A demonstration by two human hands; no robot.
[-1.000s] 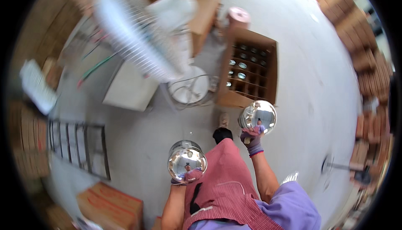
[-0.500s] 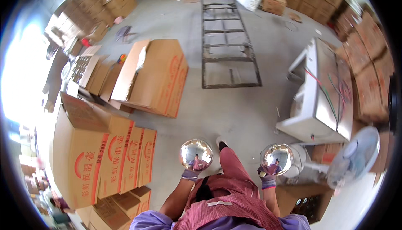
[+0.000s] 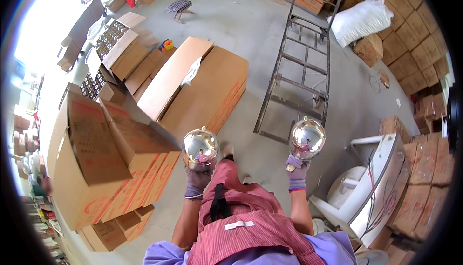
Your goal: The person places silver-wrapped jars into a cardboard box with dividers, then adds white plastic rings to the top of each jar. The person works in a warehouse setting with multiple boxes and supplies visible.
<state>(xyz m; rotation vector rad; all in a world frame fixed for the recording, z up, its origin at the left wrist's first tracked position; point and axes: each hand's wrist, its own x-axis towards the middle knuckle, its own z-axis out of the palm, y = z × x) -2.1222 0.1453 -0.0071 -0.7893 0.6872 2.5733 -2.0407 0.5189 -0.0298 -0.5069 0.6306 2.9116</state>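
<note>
My left hand (image 3: 197, 180), in a purple-grey knit glove, is closed under a shiny silvered glass flask liner (image 3: 200, 148). Around the lower end of a second silvered flask liner (image 3: 307, 138) my right hand (image 3: 296, 172) is closed, in the same sort of glove. Both liners stand upright, rounded end up, each with a small tip on top. Their lower ends are hidden by the gloves. The left one is nearest a large brown carton (image 3: 207, 86); behind the right one lies the metal frame of a cart.
Tall cartons (image 3: 115, 168) with raised flaps stand close on my left. Ahead lies a long dark metal cart (image 3: 303, 62), a white sack (image 3: 361, 22) beyond it. A white-framed machine (image 3: 371, 188) stands at right. Crates of bottle-like pieces (image 3: 108, 38) and a small stool (image 3: 179, 7) are farther left.
My view has swung left, so the cart and machine sit farther right. I have stepped toward the large carton, both liners still in my hands. The fan has mostly left view.
</note>
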